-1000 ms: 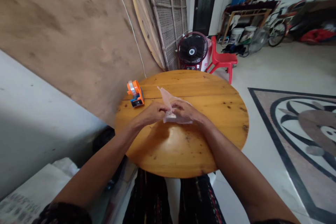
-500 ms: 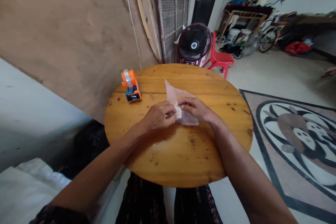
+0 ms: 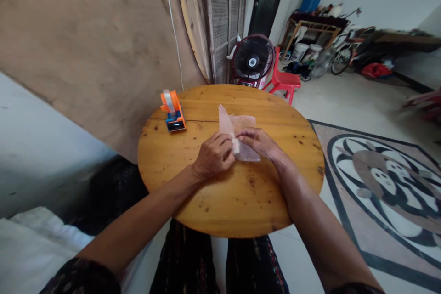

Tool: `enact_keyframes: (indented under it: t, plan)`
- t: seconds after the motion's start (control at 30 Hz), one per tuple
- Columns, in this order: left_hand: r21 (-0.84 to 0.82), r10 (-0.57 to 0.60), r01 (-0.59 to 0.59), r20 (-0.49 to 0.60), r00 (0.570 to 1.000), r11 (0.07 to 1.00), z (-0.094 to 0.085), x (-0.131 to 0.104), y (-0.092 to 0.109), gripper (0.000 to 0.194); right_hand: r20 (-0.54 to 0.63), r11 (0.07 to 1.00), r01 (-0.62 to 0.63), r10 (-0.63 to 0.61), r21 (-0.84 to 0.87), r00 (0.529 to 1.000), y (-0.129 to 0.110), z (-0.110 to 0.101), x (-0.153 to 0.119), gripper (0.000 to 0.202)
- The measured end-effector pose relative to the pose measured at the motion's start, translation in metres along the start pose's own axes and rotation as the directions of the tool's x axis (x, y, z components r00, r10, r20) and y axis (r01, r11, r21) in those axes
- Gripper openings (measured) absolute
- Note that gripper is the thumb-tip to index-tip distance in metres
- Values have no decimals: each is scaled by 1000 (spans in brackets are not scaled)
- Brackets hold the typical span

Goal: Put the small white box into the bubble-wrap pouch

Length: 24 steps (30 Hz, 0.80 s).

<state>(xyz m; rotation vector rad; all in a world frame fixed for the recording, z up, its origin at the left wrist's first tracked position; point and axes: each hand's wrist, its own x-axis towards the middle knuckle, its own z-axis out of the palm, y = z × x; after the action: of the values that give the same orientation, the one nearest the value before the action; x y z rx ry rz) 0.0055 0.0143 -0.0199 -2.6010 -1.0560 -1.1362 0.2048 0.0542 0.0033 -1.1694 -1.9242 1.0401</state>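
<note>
A thin, translucent pinkish sheet (image 3: 244,124) lies spread on the round wooden table (image 3: 223,206), one corner pointing away from me. On it rests a small whitish packet (image 3: 236,146), between my hands. My left hand (image 3: 216,154) is closed at the packet's left side, its fingers curled against the sheet and packet. From the right, my right hand (image 3: 257,141) pinches at the packet's upper edge, over the sheet. What exactly lies between the fingertips is too small to tell.
An orange and blue tape dispenser (image 3: 174,111) stands at the table's far left edge. Beyond the table are a dark red fan (image 3: 253,59) and a red chair (image 3: 285,78). A brown board leans at the left.
The fingers of my left hand have closed further over the packet's left side. The sheet's far right part is now unfolded, standing out behind my right hand. The view has shifted slightly.
</note>
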Motion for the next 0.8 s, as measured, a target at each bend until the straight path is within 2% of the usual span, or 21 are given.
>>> enact_keyframes:
  t: [0.17,0.3,0.47,0.53,0.6,0.7,0.73,0.8]
  plan:
    - [5,15,-15,20,1000,1000,1,-1,-1,16,-17,997,-66,65,-49,998,-2,-7,-8,27]
    - [45,34,-37,62,997,998,0,-1,-2,23,-80,989,-140,135,-56,988,-6,-13,-21,33]
    - [70,37,-42,71,997,997,-1,-2,-3,27,-152,971,-235,227,-38,962,-2,-6,-31,27]
    - [74,36,-41,68,997,996,0,-2,-3,27,-226,968,-238,216,-77,950,4,-1,-32,26]
    - [81,39,-44,65,997,996,0,-2,-4,27,-345,963,-211,142,-171,928,10,5,-32,22]
    - [87,48,-53,56,997,995,1,-3,-4,27,-501,919,-234,48,-316,864,17,12,-31,14]
    - [87,52,-56,53,997,995,1,-3,-4,26,-520,902,-265,54,-341,853,18,13,-31,12]
    - [88,53,-57,46,998,994,1,-3,-5,26,-495,870,-317,101,-377,863,18,15,-30,12]
